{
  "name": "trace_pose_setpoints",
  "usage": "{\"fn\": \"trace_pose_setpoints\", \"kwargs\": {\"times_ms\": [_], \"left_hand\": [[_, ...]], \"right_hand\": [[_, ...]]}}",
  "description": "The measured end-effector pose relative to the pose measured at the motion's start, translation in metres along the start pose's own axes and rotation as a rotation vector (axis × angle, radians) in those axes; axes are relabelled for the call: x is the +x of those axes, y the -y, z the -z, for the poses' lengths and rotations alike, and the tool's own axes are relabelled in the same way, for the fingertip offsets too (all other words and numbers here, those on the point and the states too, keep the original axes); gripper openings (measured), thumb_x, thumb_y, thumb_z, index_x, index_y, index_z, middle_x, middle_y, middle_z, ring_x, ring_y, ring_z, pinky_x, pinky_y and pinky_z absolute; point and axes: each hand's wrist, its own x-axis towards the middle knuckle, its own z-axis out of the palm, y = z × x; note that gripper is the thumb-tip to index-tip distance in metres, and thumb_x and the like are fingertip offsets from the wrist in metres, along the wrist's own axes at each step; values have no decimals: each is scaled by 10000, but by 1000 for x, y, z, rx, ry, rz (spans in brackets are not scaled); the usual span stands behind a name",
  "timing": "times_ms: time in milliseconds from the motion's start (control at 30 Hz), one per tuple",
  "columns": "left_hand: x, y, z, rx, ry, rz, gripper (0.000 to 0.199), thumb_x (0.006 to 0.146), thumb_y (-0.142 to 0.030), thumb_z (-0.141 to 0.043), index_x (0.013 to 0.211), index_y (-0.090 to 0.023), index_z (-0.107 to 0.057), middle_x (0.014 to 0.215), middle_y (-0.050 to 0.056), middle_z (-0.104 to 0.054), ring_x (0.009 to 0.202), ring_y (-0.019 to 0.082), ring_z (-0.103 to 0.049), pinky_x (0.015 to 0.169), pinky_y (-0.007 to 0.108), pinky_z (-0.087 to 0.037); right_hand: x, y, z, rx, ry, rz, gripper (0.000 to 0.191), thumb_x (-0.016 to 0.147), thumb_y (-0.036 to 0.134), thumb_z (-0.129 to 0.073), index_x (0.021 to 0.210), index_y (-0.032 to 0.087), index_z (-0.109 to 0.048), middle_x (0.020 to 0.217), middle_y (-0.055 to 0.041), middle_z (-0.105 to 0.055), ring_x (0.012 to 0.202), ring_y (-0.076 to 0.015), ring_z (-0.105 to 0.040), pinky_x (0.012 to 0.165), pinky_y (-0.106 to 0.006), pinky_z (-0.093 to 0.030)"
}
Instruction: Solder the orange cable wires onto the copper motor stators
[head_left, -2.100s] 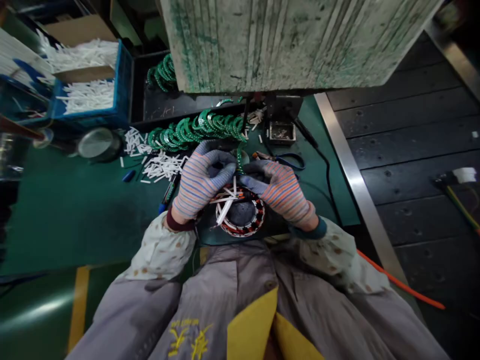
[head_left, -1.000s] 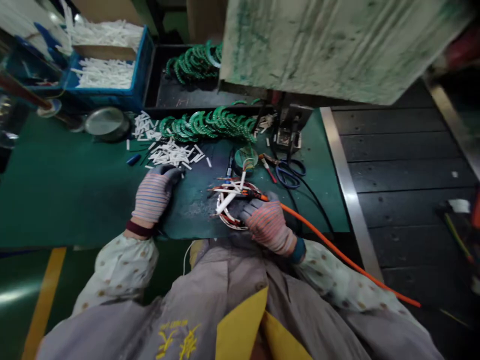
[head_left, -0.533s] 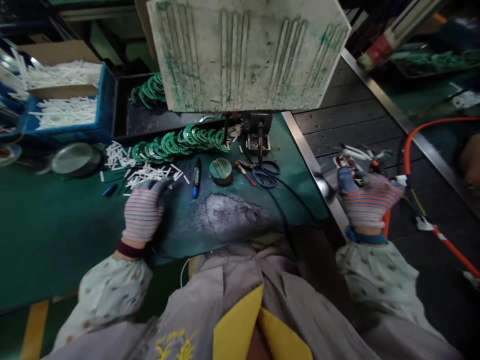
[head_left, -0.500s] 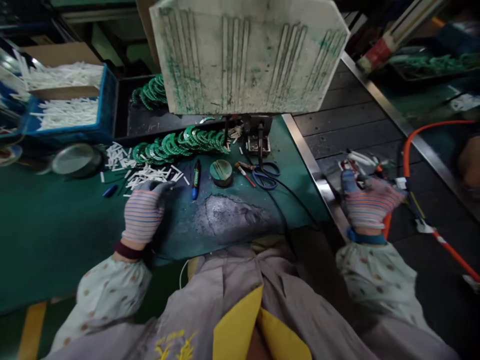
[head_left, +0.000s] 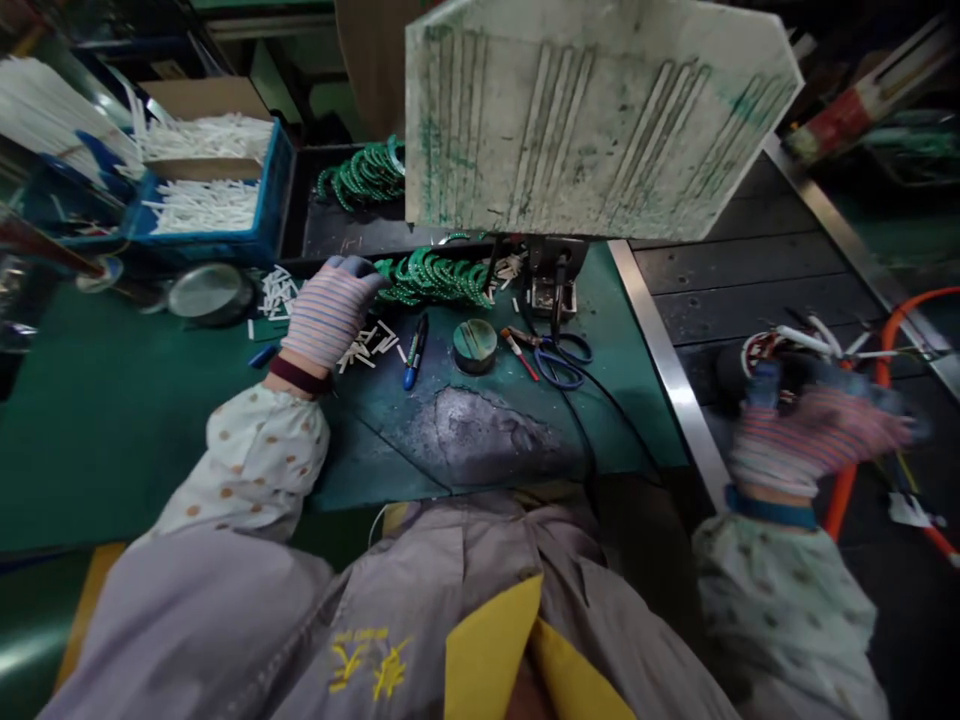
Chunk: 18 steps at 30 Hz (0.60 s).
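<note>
My left hand [head_left: 334, 308], in a striped glove, reaches to the left end of the row of green curved boards [head_left: 435, 278] on the bench. Its fingertips bend down there, and what they hold, if anything, is hidden. Short white tubes [head_left: 369, 346] lie just beside and below it. Over the dark slatted surface at the right, my right hand [head_left: 817, 430] is blurred, next to a round part with white wires [head_left: 759, 352]. Whether it grips anything there cannot be made out.
A marker [head_left: 415, 352], a round tin [head_left: 474, 346], blue-handled scissors [head_left: 562, 362] and a black cable lie mid-bench. A pale board [head_left: 592, 120] stands above them. Blue bins of white tubes [head_left: 206, 205] are at the back left. An orange cable [head_left: 841, 500] runs at the right.
My left hand has moved from the pile of white tubes up to the green boards. My right hand has shifted beside the wired part. The whole view has swung, moving the bench items rightward.
</note>
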Motion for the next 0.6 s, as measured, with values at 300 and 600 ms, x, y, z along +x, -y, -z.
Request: {"fn": "trace_pose_setpoints", "kwargs": {"times_ms": [300, 600], "left_hand": [[1, 19, -9, 87, 13, -81, 423, 1084, -99, -508, 1271, -278, -843, 1294, 156, -779, 1199, 383, -717, 830, 493, -631], [21, 30, -15, -50, -21, 2, 444, 1219, -430, -430, 1361, -213, -791, 1291, 56, -760, 1194, 245, -671, 1002, 424, -592]], "right_hand": [[-78, 179, 12, 311, 451, 606, 423, 1089, 223, -562, 1458, 187, -768, 1182, -164, -833, 1043, -300, -731, 941, -407, -587], [-61, 196, -1, 454, 400, 431, 280, 1035, 291, -637, 1211, 166, -817, 1118, -174, -819, 1046, -351, -742, 986, -493, -601]]}}
